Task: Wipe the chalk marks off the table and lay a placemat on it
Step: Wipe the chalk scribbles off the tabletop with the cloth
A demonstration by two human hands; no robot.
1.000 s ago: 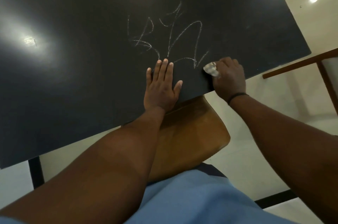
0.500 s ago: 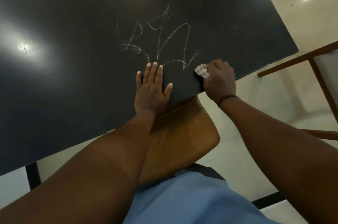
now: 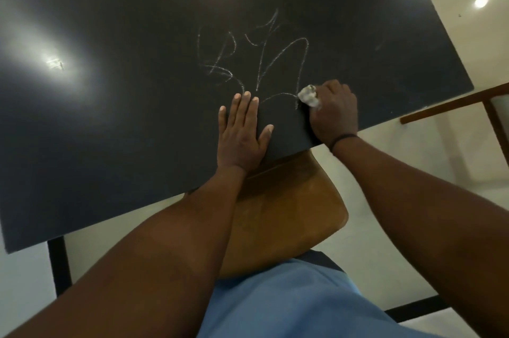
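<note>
While the left hand (image 3: 242, 133) lies flat and spread on the dark surface (image 3: 110, 131), the right hand (image 3: 332, 111) squeezes a small crumpled wipe (image 3: 309, 95), probably soft and light, at the near edge of the chalk marks (image 3: 259, 62).

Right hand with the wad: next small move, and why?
Probably sweep the right hand and its white wad up and left across the chalk marks. The wad sits at their near right end; almost all of the scribble remains. The left hand lies flat on the table.
</note>
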